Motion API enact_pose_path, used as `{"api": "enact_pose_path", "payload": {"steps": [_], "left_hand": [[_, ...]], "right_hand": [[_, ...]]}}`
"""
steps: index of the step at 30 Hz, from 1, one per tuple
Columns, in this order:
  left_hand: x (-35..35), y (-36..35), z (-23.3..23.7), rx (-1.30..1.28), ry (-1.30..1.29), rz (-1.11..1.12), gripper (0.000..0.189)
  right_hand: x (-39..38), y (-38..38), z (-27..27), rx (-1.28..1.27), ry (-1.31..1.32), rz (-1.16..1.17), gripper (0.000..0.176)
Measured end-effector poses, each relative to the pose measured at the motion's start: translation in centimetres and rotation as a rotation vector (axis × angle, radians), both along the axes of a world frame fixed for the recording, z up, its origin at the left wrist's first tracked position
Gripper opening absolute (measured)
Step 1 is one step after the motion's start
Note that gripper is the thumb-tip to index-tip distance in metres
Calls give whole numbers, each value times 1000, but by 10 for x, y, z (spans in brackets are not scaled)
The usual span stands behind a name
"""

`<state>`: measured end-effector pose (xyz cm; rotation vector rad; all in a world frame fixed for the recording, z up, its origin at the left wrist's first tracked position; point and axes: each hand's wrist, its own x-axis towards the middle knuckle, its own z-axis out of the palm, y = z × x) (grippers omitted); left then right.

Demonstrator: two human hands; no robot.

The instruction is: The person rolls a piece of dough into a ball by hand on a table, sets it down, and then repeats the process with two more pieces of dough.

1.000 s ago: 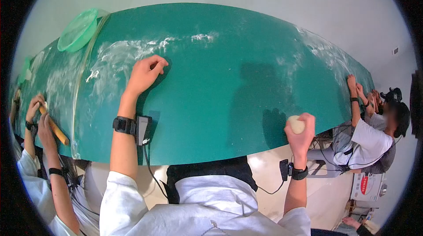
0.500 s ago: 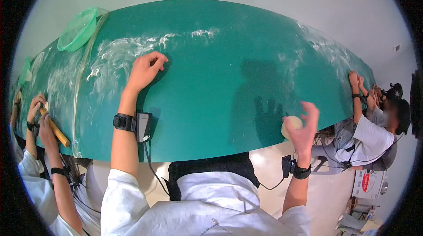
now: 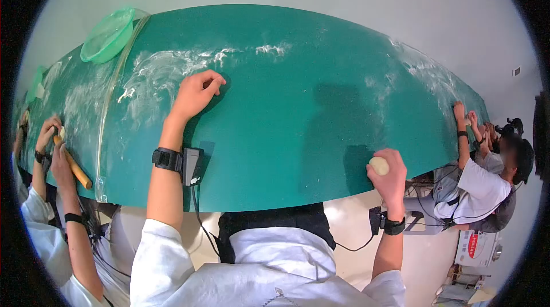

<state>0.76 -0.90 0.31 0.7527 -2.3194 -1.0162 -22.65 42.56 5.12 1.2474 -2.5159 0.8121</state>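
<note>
My right hand (image 3: 391,176) is closed around a round pale ball of dough (image 3: 378,165), whose top shows between thumb and fingers. It is at the near right edge of the green table (image 3: 263,135). My left hand (image 3: 199,92) rests on the table left of centre, fingers curled in toward the palm, with no object visible in it. Just beyond that hand lie smears of white flour (image 3: 172,63). Each of my wrists wears a black strap with a small cabled box.
A green plastic basin (image 3: 109,38) stands at the far left beside a clear strip (image 3: 109,106) across the table. To the left, another person's hands hold a wooden rolling pin (image 3: 77,169). More people (image 3: 478,175) work along the right end.
My right hand has gone from spread fingers beside the dough ball to a closed grip around it. My left hand stays curled in nearly the same place.
</note>
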Motion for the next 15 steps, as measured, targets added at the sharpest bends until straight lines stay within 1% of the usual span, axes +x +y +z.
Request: {"api": "enact_pose_path", "payload": {"steps": [1,2,4,5,7,8,9,11,12,13,15], "left_hand": [[-3,-3,3,-6,0,11,25],[-3,-3,4,-4,-11,19,25],[-2,-5,3,2,-5,12,25],[-2,-5,2,3,2,-6,26],[-2,-7,-1,-1,-6,4,26],[-4,-8,-1,-5,-5,15,25],[-5,-7,-2,-7,-2,9,25],[-4,-6,-2,2,19,19,26],[-3,-6,-1,2,16,21,26],[-3,-5,1,-1,20,8,26],[-1,-6,0,-1,20,-2,26]], "right_hand": [[-10,-1,-1,109,-100,21,47],[-13,-1,-3,110,-100,27,47],[-8,-3,-3,-166,183,-80,49],[-4,-7,-2,-163,176,-81,49],[4,-17,4,-95,119,-9,43],[1,-12,-3,107,6,13,44],[0,-8,-2,105,8,7,44],[-5,-5,-1,88,-100,-1,49],[-5,-5,-4,-25,-46,-37,52],[-4,-6,-5,-23,-51,-33,52],[3,-13,0,-255,273,-122,50]]}}
